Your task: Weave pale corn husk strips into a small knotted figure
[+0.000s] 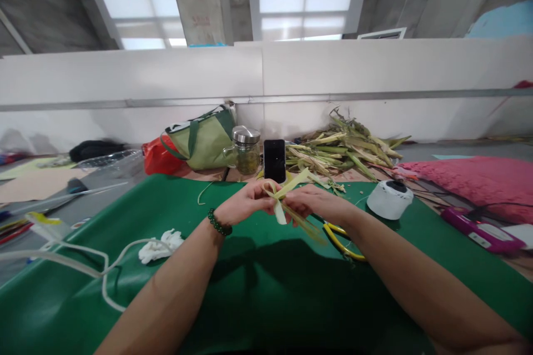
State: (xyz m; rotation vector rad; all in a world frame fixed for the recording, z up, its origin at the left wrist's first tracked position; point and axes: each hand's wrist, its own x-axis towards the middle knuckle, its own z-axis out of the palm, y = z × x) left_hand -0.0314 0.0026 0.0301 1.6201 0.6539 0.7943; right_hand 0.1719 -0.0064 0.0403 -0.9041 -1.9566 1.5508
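Note:
Both of my hands meet above the green table cover [258, 283] and hold pale yellow-green leaf strips [287, 199] between them. My left hand [245, 202], with a dark green bead bracelet on its wrist, pinches the strips from the left. From the right, my right hand [316, 202] grips the same strips. Some strip ends stick up toward a black phone [275, 161]; others hang down toward the cloth.
Yellow-handled pliers [343, 241] lie under my right forearm. A white round device [389, 198], a pile of husks [345, 147], a glass jar [246, 151], a green bag [204, 138], a pink cushion [478, 180], a white tube [75, 263] and crumpled white tissue [160, 245] surround the work spot.

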